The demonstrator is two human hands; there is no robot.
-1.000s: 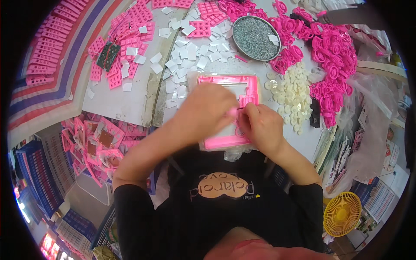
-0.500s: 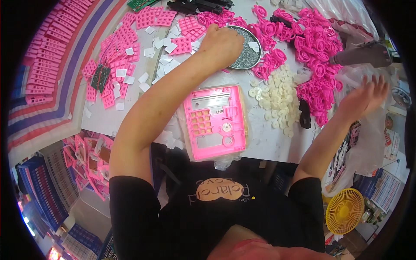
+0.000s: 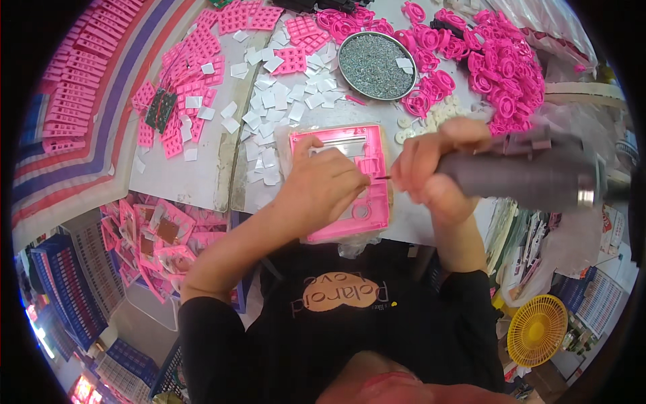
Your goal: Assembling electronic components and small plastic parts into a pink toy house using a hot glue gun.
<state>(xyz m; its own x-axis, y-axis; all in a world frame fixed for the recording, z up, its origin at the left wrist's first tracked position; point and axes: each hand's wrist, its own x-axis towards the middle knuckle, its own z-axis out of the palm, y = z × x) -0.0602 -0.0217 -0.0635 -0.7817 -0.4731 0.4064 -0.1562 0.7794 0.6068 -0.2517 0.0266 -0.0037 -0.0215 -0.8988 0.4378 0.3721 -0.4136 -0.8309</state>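
A pink plastic casing (image 3: pixel 378 214) lies on the table in front of me, on a slightly larger, clear-wrapped base. My left hand (image 3: pixel 323 185) rests over it, thumb and fingertips pinched near its middle; what they hold, if anything, is too small to make out. My right hand (image 3: pixel 437 165) is wrapped round a dark grey electric screwdriver (image 3: pixel 531 172), held nearly level. Its thin bit points left and ends close to my left fingertips, above the casing. My hand covers part of the casing's inside.
Beyond the casing stands a round metal dish (image 3: pixel 377 99) of small screws. Pink ring-shaped parts (image 3: pixel 505 74) pile up at far right, with white discs (image 3: pixel 441 114) nearer. White squares (image 3: pixel 269 101) and pink keypads (image 3: pixel 195 57) lie left. A bin of pink parts (image 3: pixel 151 236) sits below the table's left edge.
My left hand has come from the screw dish to the casing. My right hand, empty before, now grips the electric screwdriver and has brought it left to the casing.
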